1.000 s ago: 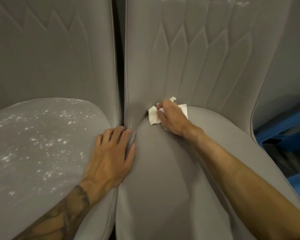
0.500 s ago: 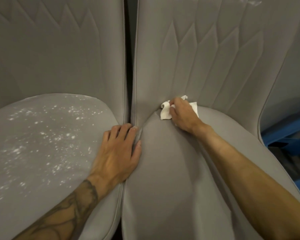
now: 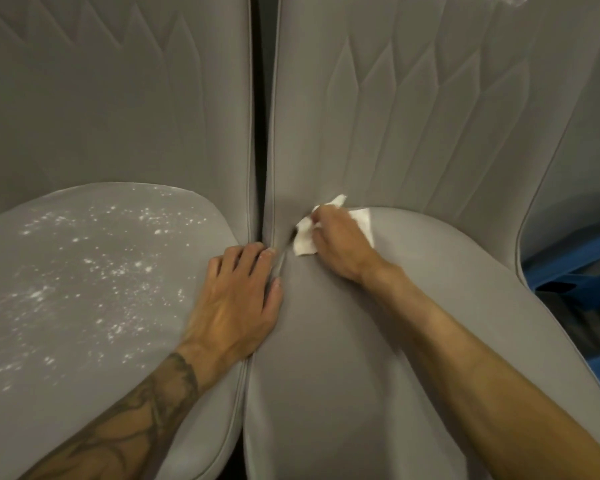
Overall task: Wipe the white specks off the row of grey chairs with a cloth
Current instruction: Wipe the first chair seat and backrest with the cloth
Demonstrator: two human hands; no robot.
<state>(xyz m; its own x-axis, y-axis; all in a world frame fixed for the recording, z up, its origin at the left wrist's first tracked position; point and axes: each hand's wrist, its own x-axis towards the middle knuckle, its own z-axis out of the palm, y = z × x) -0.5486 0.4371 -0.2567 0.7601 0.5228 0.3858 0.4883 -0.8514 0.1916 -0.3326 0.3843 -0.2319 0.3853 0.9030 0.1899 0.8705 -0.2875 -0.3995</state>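
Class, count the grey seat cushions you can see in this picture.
2: a speckled seat on the left, a clean-looking seat on the right. Others may lie out of frame.

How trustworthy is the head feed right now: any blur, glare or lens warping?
Head view: dim even light, no glare, black shadow in the gap between chairs. Head view: wide-angle warp bows the right chair's outer edge. Head view: left hand slightly smeared, white specks legible.

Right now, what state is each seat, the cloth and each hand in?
left seat, covered in white specks, unwiped.
right seat, cushion shows no specks.
cloth, crumpled, pressed into the right seat's back crease.
right hand, grips the cloth.
left hand, flat, fingers straight, resting where the seats meet.
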